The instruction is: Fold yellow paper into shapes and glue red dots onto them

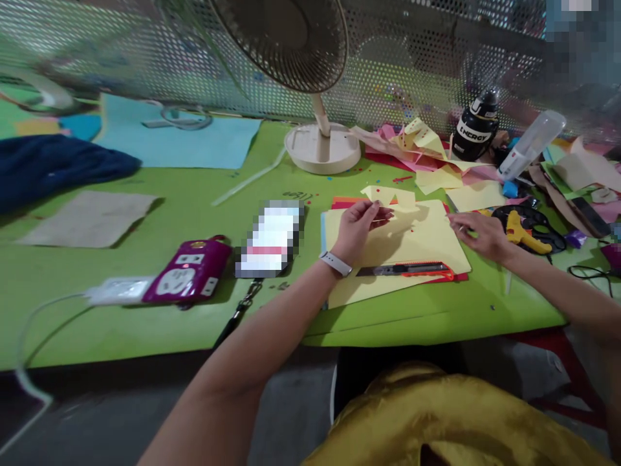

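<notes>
My left hand (358, 226), with a light watch strap on its wrist, pinches a small cut piece of pale yellow paper (404, 198) just above a stack of coloured sheets. On top of that stack lies a yellow sheet (431, 236), with red, orange and blue edges showing beneath. A utility knife (412, 269) with an orange-red edge rests across the sheet's near part. At the stack's right edge is my right hand (481, 234), its fingers drawn together; whatever they hold is too small to make out. Right beside it sits a yellow glue gun (526, 236).
A white fan (323, 149) stands behind the stack. Paper scraps (417, 145), a black bottle (475, 129) and a clear bottle (531, 145) crowd the back right. Leftward lie a phone (272, 238), a purple power strip (191, 268) with a white cable, and brown paper (92, 219).
</notes>
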`<state>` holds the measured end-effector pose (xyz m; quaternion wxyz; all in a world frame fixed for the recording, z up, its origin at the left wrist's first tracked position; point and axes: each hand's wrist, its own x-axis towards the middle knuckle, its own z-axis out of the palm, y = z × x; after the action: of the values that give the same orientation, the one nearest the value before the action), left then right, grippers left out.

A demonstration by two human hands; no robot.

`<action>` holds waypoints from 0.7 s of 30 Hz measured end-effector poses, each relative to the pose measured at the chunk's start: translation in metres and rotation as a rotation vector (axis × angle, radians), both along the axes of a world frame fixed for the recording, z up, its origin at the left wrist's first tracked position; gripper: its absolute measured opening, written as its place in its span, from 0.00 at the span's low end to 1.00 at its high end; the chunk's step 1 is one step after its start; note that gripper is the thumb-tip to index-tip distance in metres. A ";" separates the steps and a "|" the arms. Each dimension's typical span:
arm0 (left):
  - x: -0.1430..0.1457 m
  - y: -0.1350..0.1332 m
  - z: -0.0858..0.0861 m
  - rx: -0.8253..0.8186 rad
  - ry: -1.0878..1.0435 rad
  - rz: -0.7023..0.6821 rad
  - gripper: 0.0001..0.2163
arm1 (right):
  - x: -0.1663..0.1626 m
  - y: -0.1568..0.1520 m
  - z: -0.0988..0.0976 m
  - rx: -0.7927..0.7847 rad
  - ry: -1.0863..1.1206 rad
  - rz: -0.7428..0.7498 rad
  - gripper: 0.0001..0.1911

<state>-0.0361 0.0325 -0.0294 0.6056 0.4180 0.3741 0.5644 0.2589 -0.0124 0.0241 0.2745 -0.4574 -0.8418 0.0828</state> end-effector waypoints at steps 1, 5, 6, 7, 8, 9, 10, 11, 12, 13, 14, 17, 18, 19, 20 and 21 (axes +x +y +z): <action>0.000 0.000 0.000 0.004 0.002 0.000 0.16 | -0.006 -0.004 0.002 0.003 0.147 -0.107 0.09; 0.001 -0.001 0.001 -0.005 0.034 0.001 0.14 | -0.027 -0.011 0.001 -0.191 0.461 -0.215 0.13; 0.002 -0.002 0.002 -0.011 0.035 0.003 0.14 | -0.029 -0.009 -0.001 -0.246 0.450 -0.210 0.13; 0.002 -0.002 0.002 -0.015 0.034 0.002 0.14 | -0.030 -0.007 -0.003 -0.283 0.421 -0.212 0.12; 0.002 -0.002 0.003 -0.017 0.031 0.000 0.13 | -0.030 -0.005 -0.004 -0.299 0.383 -0.226 0.12; 0.002 -0.003 0.003 -0.017 0.029 -0.003 0.13 | -0.028 -0.002 -0.006 -0.298 0.341 -0.245 0.12; 0.002 -0.003 0.004 -0.016 0.028 -0.008 0.14 | -0.026 0.000 -0.007 -0.286 0.300 -0.268 0.12; 0.002 -0.003 0.005 -0.014 0.028 -0.012 0.14 | -0.024 0.003 -0.008 -0.274 0.266 -0.290 0.12; 0.002 -0.003 0.005 -0.013 0.027 -0.013 0.14 | -0.021 0.005 -0.009 -0.276 0.242 -0.310 0.13; 0.002 -0.004 0.005 -0.012 0.028 -0.012 0.14 | -0.019 0.007 -0.010 -0.295 0.236 -0.327 0.13; 0.002 -0.004 0.006 -0.010 0.030 -0.011 0.15 | -0.017 0.008 -0.010 -0.336 0.250 -0.342 0.13; 0.002 -0.004 0.006 -0.006 0.042 -0.007 0.15 | -0.013 0.012 -0.011 -0.550 0.383 -0.370 0.10; 0.002 -0.004 0.006 -0.005 0.047 -0.009 0.15 | -0.013 0.013 -0.011 -0.611 0.428 -0.366 0.09; 0.002 -0.004 0.006 -0.005 0.049 -0.011 0.15 | -0.013 0.014 -0.011 -0.641 0.451 -0.358 0.09; 0.002 -0.004 0.005 -0.006 0.050 -0.014 0.15 | -0.013 0.014 -0.011 -0.635 0.445 -0.352 0.09; 0.001 -0.004 0.005 -0.007 0.048 -0.015 0.15 | -0.014 0.014 -0.011 -0.598 0.414 -0.350 0.09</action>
<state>-0.0346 0.0289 -0.0243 0.6019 0.4323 0.3874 0.5484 0.2454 0.0013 0.0134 0.3033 -0.6271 -0.6168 0.3664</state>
